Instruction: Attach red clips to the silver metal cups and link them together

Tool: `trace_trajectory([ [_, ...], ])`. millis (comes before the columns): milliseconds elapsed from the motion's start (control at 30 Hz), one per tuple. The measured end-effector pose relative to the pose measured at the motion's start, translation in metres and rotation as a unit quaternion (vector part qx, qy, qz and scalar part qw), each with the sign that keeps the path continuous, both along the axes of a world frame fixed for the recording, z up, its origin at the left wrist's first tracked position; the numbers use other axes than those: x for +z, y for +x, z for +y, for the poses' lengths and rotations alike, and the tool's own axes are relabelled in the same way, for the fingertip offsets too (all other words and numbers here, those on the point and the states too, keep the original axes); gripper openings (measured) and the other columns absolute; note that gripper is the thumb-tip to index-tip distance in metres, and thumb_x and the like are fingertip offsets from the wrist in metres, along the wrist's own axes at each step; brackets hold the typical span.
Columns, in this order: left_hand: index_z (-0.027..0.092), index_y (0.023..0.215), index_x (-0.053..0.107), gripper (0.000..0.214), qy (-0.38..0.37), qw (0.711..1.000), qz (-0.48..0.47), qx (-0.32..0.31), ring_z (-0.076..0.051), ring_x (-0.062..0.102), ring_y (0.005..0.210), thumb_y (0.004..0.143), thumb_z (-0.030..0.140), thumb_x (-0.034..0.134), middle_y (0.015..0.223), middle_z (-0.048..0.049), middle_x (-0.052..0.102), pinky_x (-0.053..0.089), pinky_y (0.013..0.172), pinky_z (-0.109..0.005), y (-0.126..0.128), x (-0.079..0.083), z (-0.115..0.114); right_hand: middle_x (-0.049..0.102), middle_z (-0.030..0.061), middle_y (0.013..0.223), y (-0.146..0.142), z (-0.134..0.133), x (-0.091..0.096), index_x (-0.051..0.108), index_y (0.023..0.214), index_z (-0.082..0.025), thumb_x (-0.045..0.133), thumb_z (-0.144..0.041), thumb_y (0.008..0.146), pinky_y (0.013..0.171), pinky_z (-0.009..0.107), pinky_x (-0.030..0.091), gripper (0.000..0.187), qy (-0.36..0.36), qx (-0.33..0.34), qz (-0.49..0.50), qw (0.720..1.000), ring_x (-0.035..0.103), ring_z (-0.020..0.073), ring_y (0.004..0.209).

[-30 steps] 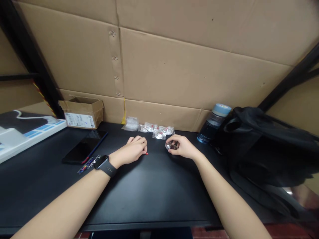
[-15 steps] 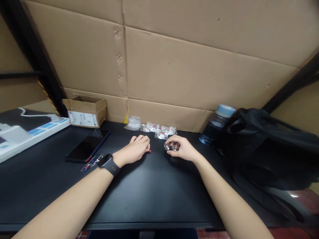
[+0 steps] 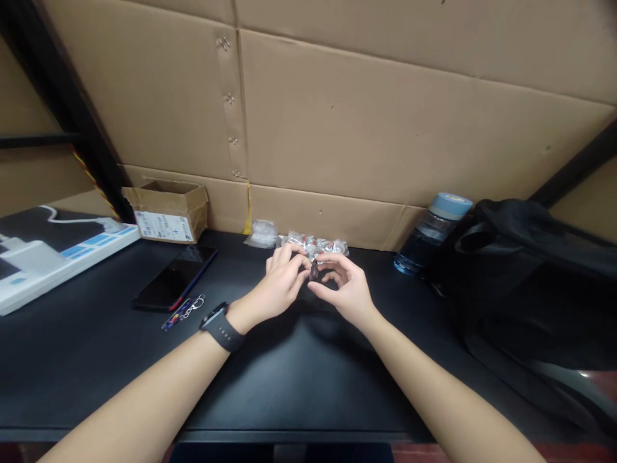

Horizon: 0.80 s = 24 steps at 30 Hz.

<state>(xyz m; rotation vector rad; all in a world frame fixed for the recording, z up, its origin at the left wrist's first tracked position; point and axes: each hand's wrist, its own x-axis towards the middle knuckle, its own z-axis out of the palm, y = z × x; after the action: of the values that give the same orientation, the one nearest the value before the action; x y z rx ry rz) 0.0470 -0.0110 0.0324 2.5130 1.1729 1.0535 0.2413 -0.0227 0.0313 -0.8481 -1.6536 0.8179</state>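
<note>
Above the black table, my right hand [image 3: 348, 287] grips a small shiny round disc [image 3: 313, 270] by its rim, between thumb and fingers. The disc is turned nearly edge-on. My left hand [image 3: 285, 276], with a dark watch [image 3: 222, 325] on the wrist, is closed in a pinch right beside the disc. Whatever its fingertips hold is hidden or too small to name. Just behind the hands lie several shiny round pieces in clear plastic wrappers [image 3: 335, 247], some with red bits. My fingers partly cover them.
Left of my hands are a dark phone [image 3: 176, 280], a keyring with a colourful tag [image 3: 180, 313], an open cardboard box [image 3: 171, 215] and a white power strip [image 3: 72, 260]. Clear plastic bags [image 3: 263, 234] lie by the cardboard wall. A blue-lidded bottle [image 3: 429, 235] and black bag [image 3: 540, 283] stand right.
My left hand has lifted off the table and moved right to meet the disc. My right hand has shifted slightly left and tilted the disc edge-on. The red bit at my left fingertips is out of sight.
</note>
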Motion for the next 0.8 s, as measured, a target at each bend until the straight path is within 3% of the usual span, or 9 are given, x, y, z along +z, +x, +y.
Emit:
trace_trajectory([
  [233, 0.024, 0.105, 0.053, 0.011, -0.042, 0.998, -0.031, -0.018, -0.027, 0.046, 0.121, 0.100, 0.022, 0.044, 0.127, -0.0096, 0.048, 0.040, 0.104, -0.047, 0.0034, 0.0009, -0.0038, 0.065, 0.0064, 0.122, -0.0010, -0.0092, 0.0057, 0.065, 0.116, -0.028, 0.082, -0.025, 0.077, 0.078, 0.033, 0.058, 0.043, 0.050, -0.014, -0.041, 0.998, 0.067, 0.0227, 0.104],
  [800, 0.022, 0.105, 0.058, 0.016, 0.038, 0.998, 0.013, 0.037, -0.030, 0.044, 0.121, 0.095, 0.015, 0.048, 0.129, -0.0114, 0.049, 0.039, 0.094, -0.046, 0.0065, 0.0068, -0.0108, 0.070, 0.0060, 0.112, -0.0020, -0.0090, 0.0045, 0.068, 0.110, -0.026, 0.088, -0.027, 0.074, 0.077, 0.033, 0.056, 0.041, 0.043, -0.017, -0.008, 0.999, 0.069, 0.0235, 0.103],
])
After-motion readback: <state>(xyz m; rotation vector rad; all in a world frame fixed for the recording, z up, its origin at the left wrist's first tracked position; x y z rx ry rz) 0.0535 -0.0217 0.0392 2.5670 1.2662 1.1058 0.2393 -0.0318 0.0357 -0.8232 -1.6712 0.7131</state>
